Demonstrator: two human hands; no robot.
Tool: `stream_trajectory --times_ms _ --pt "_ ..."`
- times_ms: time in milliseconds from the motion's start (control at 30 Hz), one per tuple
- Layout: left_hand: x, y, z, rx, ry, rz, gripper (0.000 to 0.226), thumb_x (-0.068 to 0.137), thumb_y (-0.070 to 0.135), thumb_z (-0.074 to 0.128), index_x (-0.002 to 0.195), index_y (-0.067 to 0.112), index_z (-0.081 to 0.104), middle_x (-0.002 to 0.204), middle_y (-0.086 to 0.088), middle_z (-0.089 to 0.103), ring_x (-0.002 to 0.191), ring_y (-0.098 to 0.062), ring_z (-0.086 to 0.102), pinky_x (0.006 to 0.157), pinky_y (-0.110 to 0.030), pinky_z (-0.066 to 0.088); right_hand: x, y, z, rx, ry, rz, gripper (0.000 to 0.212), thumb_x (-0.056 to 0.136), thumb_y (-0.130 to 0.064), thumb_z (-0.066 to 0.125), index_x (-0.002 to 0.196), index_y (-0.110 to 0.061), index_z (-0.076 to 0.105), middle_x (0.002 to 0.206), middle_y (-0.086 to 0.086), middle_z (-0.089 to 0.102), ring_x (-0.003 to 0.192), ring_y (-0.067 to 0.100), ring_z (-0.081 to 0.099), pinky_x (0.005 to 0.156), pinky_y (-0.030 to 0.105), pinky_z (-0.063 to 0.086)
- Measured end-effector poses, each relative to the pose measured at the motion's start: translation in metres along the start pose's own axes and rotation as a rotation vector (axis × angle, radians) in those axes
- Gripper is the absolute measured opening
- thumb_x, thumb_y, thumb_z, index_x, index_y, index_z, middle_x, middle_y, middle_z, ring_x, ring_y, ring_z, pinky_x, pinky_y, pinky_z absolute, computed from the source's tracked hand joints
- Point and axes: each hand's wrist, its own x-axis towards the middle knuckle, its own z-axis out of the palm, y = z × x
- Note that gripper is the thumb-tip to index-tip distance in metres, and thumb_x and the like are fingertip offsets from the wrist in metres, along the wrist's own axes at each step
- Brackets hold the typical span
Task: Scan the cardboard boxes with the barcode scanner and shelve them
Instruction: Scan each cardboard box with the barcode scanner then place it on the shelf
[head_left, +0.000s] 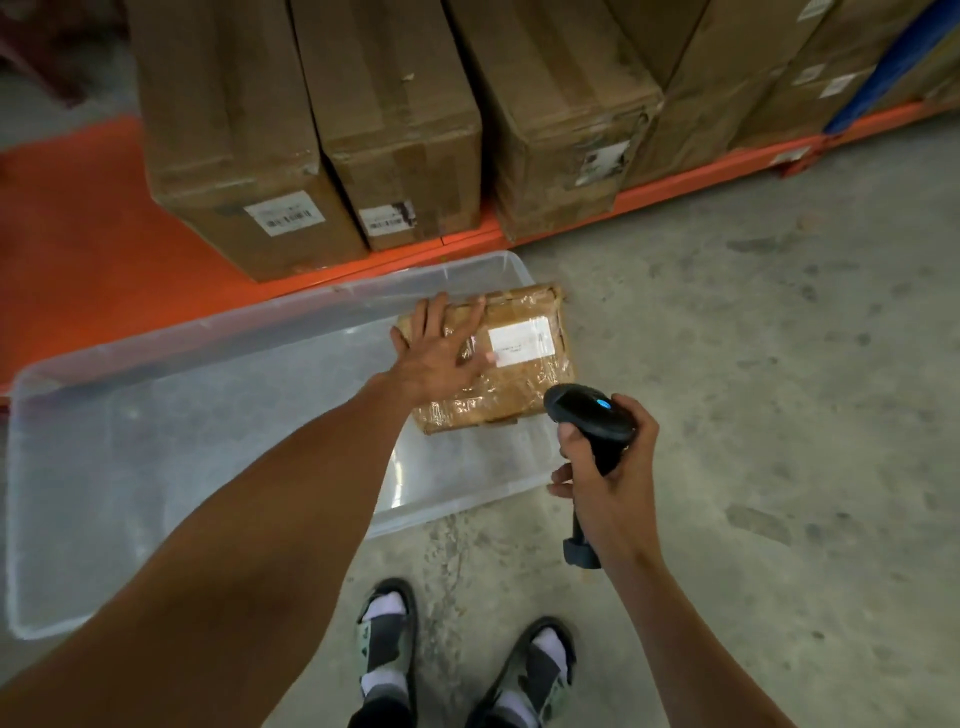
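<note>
A: What's in the tub (156, 410)?

B: One taped box (511, 379), lying flat in the tub's right end, its far corner over the rim. It has a white label (521, 340) on top. The rest of the tub shows only bare clear plastic.

A: And the hands?

B: The left hand (441, 358) lies on the box, fingers (434, 317) spread wide and straight, pressing its left half. The label sits just right of those fingers, the thumb tip at its edge.

A: The scanner (592, 415)?

B: The right hand (608, 478) grips it, fingers curled round the handle. Its head sits above those fingers, pointing toward the box, just beside the box's near right corner. A blue light shows on the head.

A: Beyond the fingers?

B: An orange shelf (67, 218) at floor height, carrying a row of big boxes (395, 124) standing side by side, touching, barcode labels on the near ends. The tub sits on the floor (753, 338) just in front of the shelf edge.
</note>
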Motion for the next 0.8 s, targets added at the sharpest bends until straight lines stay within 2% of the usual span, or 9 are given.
stream_trajectory --times_ms 33,100,133,233,300,467,567,700,800 --pt "-0.001 -0.002 0.000 0.030 -0.076 0.012 0.105 0.082 0.073 0.061 0.151 0.054 -0.016 0.162 -0.003 -0.031 0.147 -0.030 -0.032 0.113 -0.065 -0.014 0.004 -0.003 0.005 -0.037 -0.009 -0.014 0.049 0.094 -0.035 0.072 0.132 -0.044 0.042 0.105 -0.004 0.071 0.075 0.022 0.072 0.074 0.051 0.063" --pt "-0.004 -0.004 0.003 0.110 -0.130 -0.002 0.134 0.065 0.072 0.077 0.146 0.053 -0.028 0.158 -0.003 -0.038 0.144 -0.032 -0.037 0.114 -0.065 -0.014 0.013 -0.009 0.013 -0.107 -0.026 -0.030 0.048 0.091 -0.049 0.071 0.128 -0.049 0.042 0.100 -0.008 0.072 0.081 0.017 0.073 0.078 0.048 0.062" --pt "-0.005 -0.004 0.007 0.132 -0.127 -0.013 0.139 0.062 0.068 0.081 0.145 0.052 -0.029 0.159 -0.004 -0.038 0.145 -0.033 -0.036 0.116 -0.067 -0.011 0.017 -0.011 0.016 -0.124 -0.030 -0.039 0.045 0.090 -0.052 0.070 0.126 -0.051 0.042 0.099 -0.011 0.072 0.083 0.011 0.072 0.078 0.043 0.062" --pt "-0.008 -0.005 0.015 0.149 -0.094 -0.022 0.140 0.063 0.064 0.083 0.146 0.050 -0.029 0.160 -0.005 -0.033 0.146 -0.035 -0.032 0.116 -0.069 -0.006 0.027 -0.018 0.022 -0.183 -0.024 -0.059 0.046 0.091 -0.053 0.067 0.127 -0.053 0.038 0.099 -0.020 0.068 0.087 -0.010 0.066 0.072 0.012 0.051" --pt "-0.008 -0.007 0.017 0.163 -0.087 -0.023 0.139 0.065 0.064 0.083 0.147 0.050 -0.028 0.161 -0.005 -0.032 0.147 -0.035 -0.032 0.116 -0.070 -0.005 0.032 -0.021 0.023 -0.218 -0.008 -0.075 0.047 0.092 -0.052 0.066 0.130 -0.049 0.038 0.096 -0.022 0.067 0.086 -0.015 0.063 0.066 0.004 0.046" --pt "-0.004 -0.005 0.014 0.151 -0.088 -0.015 0.136 0.067 0.063 0.082 0.150 0.047 -0.025 0.162 -0.006 -0.029 0.147 -0.035 -0.031 0.116 -0.070 -0.005 0.041 -0.018 0.023 -0.251 0.003 -0.105 0.052 0.093 -0.050 0.066 0.136 -0.044 0.038 0.097 -0.020 0.066 0.086 -0.009 0.063 0.066 0.001 0.045" --pt "-0.004 -0.006 0.015 0.137 -0.077 -0.004 0.135 0.067 0.062 0.082 0.150 0.047 -0.024 0.162 -0.005 -0.028 0.147 -0.035 -0.031 0.116 -0.069 -0.006 0.042 -0.016 0.024 -0.241 0.006 -0.113 0.051 0.094 -0.046 0.068 0.136 -0.041 0.040 0.095 -0.021 0.065 0.083 -0.013 0.062 0.066 0.000 0.045" --pt "-0.005 -0.012 0.021 0.130 -0.053 -0.002 0.135 0.067 0.063 0.082 0.149 0.049 -0.025 0.161 -0.002 -0.030 0.147 -0.033 -0.033 0.116 -0.068 -0.008 0.042 -0.014 0.026 -0.236 0.005 -0.136 0.052 0.093 -0.041 0.070 0.136 -0.037 0.042 0.100 -0.021 0.064 0.086 -0.011 0.065 0.068 0.003 0.048" --pt "-0.005 -0.014 0.025 0.129 -0.045 0.001 0.135 0.066 0.064 0.081 0.148 0.050 -0.025 0.161 -0.001 -0.030 0.146 -0.032 -0.033 0.116 -0.067 -0.009 0.042 -0.013 0.027 -0.215 0.006 -0.127 0.052 0.093 -0.039 0.070 0.136 -0.037 0.042 0.102 -0.019 0.064 0.089 -0.018 0.061 0.067 0.002 0.047"
